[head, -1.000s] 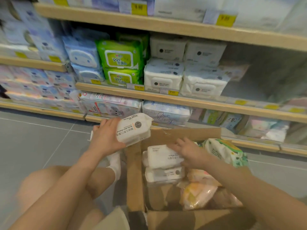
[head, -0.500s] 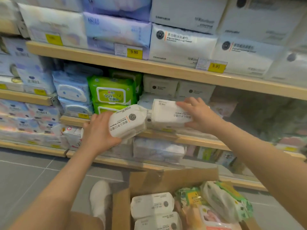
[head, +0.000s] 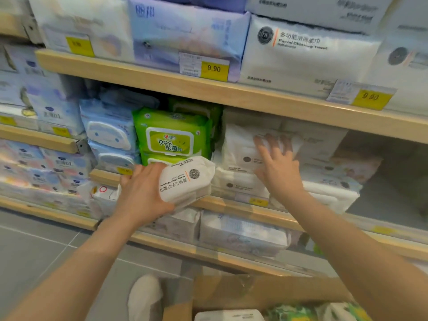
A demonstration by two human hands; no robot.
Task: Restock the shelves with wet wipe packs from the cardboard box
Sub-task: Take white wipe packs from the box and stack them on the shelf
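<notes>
We see the cardboard box (head: 266, 290) at the bottom edge, its flap raised toward the shelves; only a strip of its inside shows, with one white pack (head: 229, 316) lying at the left and at least one green-patterned pack (head: 301, 312) to its right, the rest cut off by the frame

Our left hand (head: 143, 193) grasps one white baby wet wipe pack (head: 187, 179), thumb underneath and fingers curled over its near end, holding it tilted just in front of the middle shelf (head: 231, 205) edge, below the green packs. Our right hand (head: 278, 163) is released, fingers spread and straight, pressing flat against a white pack on the stack (head: 240, 149) that sits on the same shelf; this pack lies atop the white pile, under the upper shelf (head: 208, 91)

Counting what shows: two green packs (head: 172, 135) stacked one on the other, with another green one behind; two blue packs (head: 108, 133) stacked to their left; the white pile under our right hand shows at least three layers, though blur keeps us from an exact count. On the upper shelf we count three yellow price tags (head: 214, 69), two reading 9.90. One white shoe (head: 144, 297) rests on the grey floor beside the box
</notes>
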